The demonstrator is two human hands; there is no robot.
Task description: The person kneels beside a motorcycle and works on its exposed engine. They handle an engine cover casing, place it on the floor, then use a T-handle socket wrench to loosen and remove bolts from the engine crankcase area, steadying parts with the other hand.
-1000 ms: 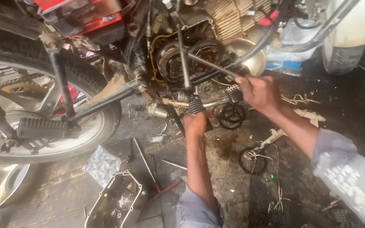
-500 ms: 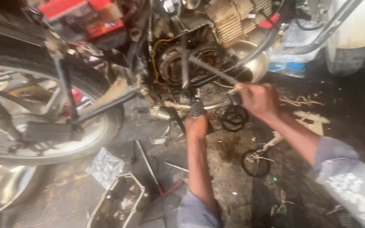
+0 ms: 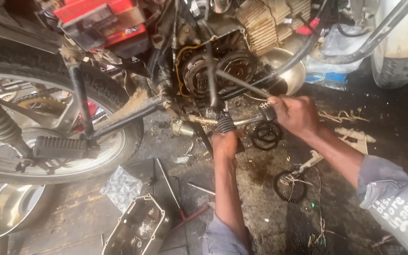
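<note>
A motorcycle stands stripped in a grimy workshop, its rear wheel point(image 3: 48, 118) filling the frame at nine o'clock, with a ribbed passenger footpeg point(image 3: 61, 147) jutting out before it. On the floor at seven o'clock lie a shiny metal bowl point(image 3: 5, 210), a clear bag of small parts point(image 3: 120, 187) and the removed engine cover point(image 3: 135, 229), inner face up. At centre, the person's left hand point(image 3: 225, 141) is closed around the rubber-sleeved end of the footrest bar point(image 3: 204, 120) beneath the exposed clutch point(image 3: 204, 73). At two o'clock from it, the right hand point(image 3: 294, 113) is clenched on the bar's other footpeg point(image 3: 266, 111), just above a black ring point(image 3: 265, 136) on the floor. The bar looks like stiff, heavy steel, probably oily; the ribbed rubber ends likely offer the surest hold, and both hands are on them. The left fingers are hidden behind the peg, the bar's fastenings are lost in shadow and dirt, and the bike's upper half is cut off by the frame's top edge. A second wheel point(image 3: 395, 52) shows only partly at one o'clock.
</note>
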